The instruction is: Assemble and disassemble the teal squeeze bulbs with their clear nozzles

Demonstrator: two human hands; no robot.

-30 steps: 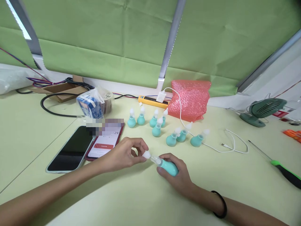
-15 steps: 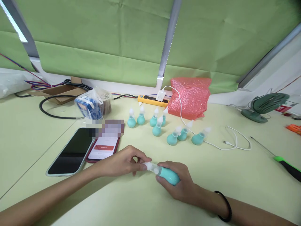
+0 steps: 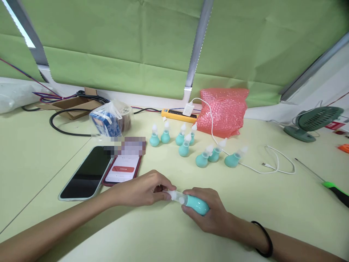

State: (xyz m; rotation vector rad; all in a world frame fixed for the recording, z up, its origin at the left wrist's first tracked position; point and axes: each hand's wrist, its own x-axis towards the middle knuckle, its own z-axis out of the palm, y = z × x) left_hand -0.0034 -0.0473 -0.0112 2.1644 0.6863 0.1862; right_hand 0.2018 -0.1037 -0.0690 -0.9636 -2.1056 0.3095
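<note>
A teal bulb nasal aspirator (image 3: 196, 205) with a clear neck lies almost level above the near part of the table. Wrapped round its bulb is my right hand (image 3: 215, 211), closed, a black band on the wrist. My left hand (image 3: 148, 188) pinches the white nozzle tip (image 3: 171, 195) at the other end; the fingers partly hide the tip. Beyond both hands stand several like aspirators, among them an upright one (image 3: 184, 148) and a leaning one (image 3: 232, 159) at the right of the group.
Two phones, one with a dark screen (image 3: 84, 174) and one lit (image 3: 122, 167), lie left of the aspirators. A yellow power strip (image 3: 177, 115), pink bubble wrap (image 3: 225, 112) and bagged rolls (image 3: 111, 118) sit behind. To the right are a white cable (image 3: 278, 160), a screwdriver (image 3: 334, 189) and a green fan (image 3: 313, 122).
Both hands keep their hold on the aspirator. The left fingers have curled in slightly round the tip. The whole view has shifted a little, moving the background things rightward.
</note>
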